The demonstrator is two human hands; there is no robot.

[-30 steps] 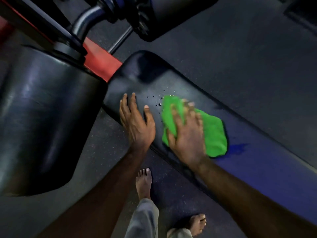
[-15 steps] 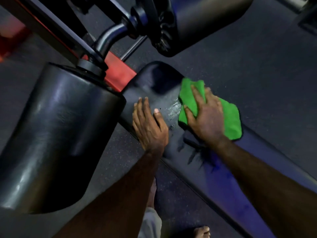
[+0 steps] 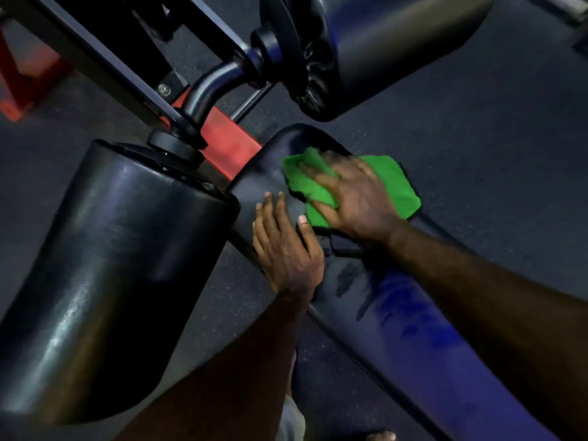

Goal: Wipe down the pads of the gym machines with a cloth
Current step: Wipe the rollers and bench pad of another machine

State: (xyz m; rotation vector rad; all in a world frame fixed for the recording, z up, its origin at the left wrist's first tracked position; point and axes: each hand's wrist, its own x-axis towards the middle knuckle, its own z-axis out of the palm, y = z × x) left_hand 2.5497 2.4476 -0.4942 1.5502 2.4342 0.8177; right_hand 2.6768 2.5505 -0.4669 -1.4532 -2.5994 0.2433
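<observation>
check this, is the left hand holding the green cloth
No, the left hand rests flat on the bench pad, while the right hand presses the cloth.

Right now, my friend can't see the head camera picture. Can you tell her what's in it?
A person's right hand presses a green cloth flat on the end of a long dark bench pad. The left hand rests beside it on the pad's edge, next to a big black roller pad.

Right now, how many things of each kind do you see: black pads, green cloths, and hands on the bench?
Black pads: 3, the flat bench pad, the near roller pad, the far roller pad.
Green cloths: 1, the green cloth under the right hand.
Hands on the bench: 2, with the left hand.
Total: 6.
</observation>
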